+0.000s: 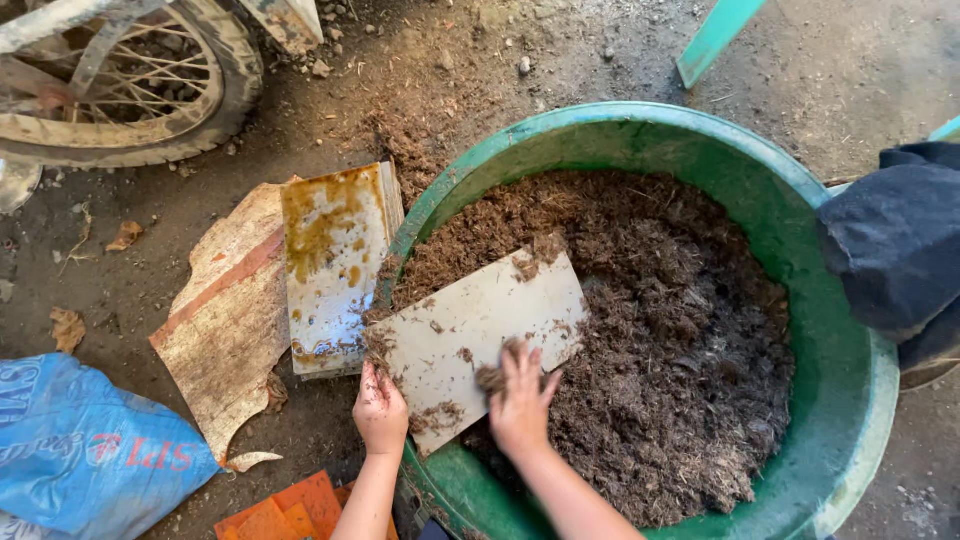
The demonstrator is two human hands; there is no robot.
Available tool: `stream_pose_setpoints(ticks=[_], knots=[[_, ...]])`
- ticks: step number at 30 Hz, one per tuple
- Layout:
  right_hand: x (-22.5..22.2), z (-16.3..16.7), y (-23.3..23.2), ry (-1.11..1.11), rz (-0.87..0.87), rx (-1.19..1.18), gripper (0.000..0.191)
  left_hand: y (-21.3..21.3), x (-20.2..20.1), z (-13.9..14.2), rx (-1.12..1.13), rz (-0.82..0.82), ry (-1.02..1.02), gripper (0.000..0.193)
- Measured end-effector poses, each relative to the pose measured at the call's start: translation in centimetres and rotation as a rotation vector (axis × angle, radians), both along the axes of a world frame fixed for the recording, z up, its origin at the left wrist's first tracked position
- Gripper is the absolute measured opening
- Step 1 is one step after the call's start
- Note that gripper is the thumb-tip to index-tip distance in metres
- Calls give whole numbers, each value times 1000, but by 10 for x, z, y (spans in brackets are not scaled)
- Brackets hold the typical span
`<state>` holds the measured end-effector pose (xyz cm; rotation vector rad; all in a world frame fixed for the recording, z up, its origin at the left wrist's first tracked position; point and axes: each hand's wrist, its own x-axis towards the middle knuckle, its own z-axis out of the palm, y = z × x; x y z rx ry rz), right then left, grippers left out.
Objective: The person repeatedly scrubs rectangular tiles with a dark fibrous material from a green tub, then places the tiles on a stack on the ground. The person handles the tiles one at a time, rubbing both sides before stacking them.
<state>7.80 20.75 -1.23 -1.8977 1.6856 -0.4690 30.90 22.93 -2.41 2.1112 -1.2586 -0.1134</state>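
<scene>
A big green plastic tub (pixel 846 350) holds dark brown, fibrous soil mix (pixel 680 330). A flat, pale rectangular tile (pixel 478 325), smeared with soil, lies tilted over the tub's near left rim. My left hand (pixel 380 408) grips the tile's lower left edge, outside the tub. My right hand (pixel 520 398) presses on the tile's lower right part, fingers spread among crumbs of soil, partly over the mix.
On the dirt floor left of the tub lie a stained rusty-yellow tile (pixel 335 262) and a broken board (pixel 228 320). A blue woven sack (pixel 80 450) and orange pieces (pixel 285 515) are at bottom left. A muddy wheel (pixel 140 85) stands top left; dark cloth (pixel 900 240) is at right.
</scene>
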Motion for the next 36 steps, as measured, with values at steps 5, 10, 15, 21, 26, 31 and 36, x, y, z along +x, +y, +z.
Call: stream_pose_setpoints(ticks=[5, 10, 15, 21, 26, 31, 36], knots=[[-84, -33, -61, 411, -106, 220, 70, 2, 2, -4, -6, -24, 36, 39], [-144, -37, -110, 569, -150, 157, 69, -1, 1, -3, -52, -2, 25, 35], [-165, -36, -129, 584, -175, 172, 71, -3, -3, 5, -38, 10, 32, 35], [-153, -1, -161, 428, -270, 357, 57, -8, -5, 10, -32, 7, 46, 35], [-97, 72, -162, -33, -302, 609, 42, -5, -4, 10, -28, -1, 30, 38], [15, 130, -108, -195, 259, 144, 44, -7, -6, 14, 22, 36, 71, 41], [49, 103, -127, -16, 338, -37, 47, -8, -6, 16, 45, 23, -20, 37]])
